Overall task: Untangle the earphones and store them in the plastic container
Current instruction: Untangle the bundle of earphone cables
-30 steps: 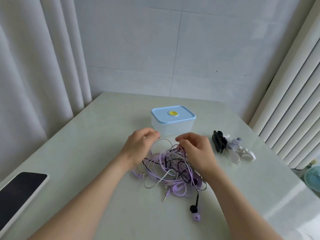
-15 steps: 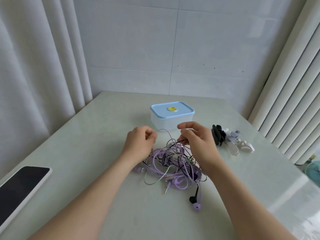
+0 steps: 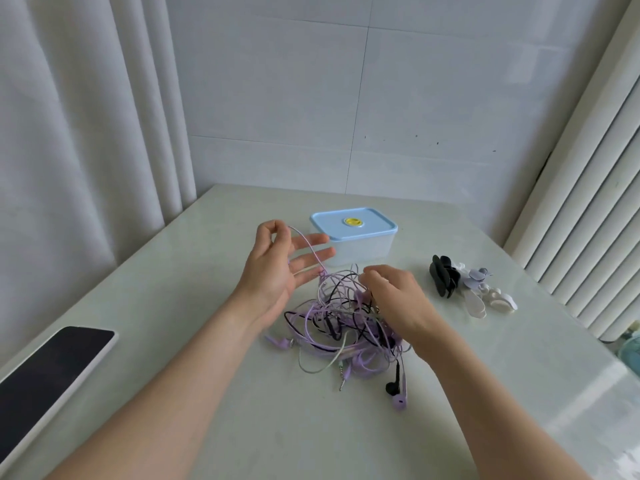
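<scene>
On tabletop (image 3: pixel 173 306), centre: earphones (image 3: pixel 346 327), tangled heap, purple, black, pale cords. Left hand (image 3: pixel 273 271) pinches one pale cord, raised above heap; other fingers spread. Right hand (image 3: pixel 398 299) curled into heap, gripping cords. Plastic container (image 3: pixel 360 247) just behind, blue lid on. Phone (image 3: pixel 52 375) far left. Clips (image 3: pixel 467 289) right.

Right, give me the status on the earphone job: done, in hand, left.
Done: nothing visible; all the earphones lie in one tangle on the table. In hand: the left hand pinches a pale cable raised from the tangle; the right hand is in the tangle, grip unclear. Left: separate every pair, open the plastic container, whose lid is on, store them.
</scene>
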Motion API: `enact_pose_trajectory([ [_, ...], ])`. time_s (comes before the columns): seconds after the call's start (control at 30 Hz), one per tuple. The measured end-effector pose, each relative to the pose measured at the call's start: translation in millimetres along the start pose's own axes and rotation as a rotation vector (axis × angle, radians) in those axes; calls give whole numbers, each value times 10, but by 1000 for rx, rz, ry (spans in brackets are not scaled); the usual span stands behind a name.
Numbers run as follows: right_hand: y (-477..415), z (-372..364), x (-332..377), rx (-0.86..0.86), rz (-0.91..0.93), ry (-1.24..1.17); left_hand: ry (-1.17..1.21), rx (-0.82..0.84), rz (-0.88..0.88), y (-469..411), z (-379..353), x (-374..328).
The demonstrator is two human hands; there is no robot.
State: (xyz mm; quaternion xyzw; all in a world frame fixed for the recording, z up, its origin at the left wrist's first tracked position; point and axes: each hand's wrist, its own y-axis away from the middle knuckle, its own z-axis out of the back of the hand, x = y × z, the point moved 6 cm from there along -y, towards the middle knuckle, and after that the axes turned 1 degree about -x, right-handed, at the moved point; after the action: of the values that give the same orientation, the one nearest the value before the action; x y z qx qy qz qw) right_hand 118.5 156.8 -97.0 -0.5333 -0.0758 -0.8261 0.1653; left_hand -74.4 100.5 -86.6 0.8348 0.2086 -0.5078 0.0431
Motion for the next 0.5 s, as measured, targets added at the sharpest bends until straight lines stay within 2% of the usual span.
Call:
enact_pose_trajectory([
  [0.13,47,-50,64,92,42,-78,111,-18,8,-1,28,-13],
  [0.3,28,-9,83,-21,81,-197,69,-188,-19,-36,187,-23],
  [0.43,2,53,93,-112,128,-284,-31,-187,-4,-45,185,15],
  [0.5,-7,72,97,-94,143,-336,-196,-157,-43,-44,180,-12],
])
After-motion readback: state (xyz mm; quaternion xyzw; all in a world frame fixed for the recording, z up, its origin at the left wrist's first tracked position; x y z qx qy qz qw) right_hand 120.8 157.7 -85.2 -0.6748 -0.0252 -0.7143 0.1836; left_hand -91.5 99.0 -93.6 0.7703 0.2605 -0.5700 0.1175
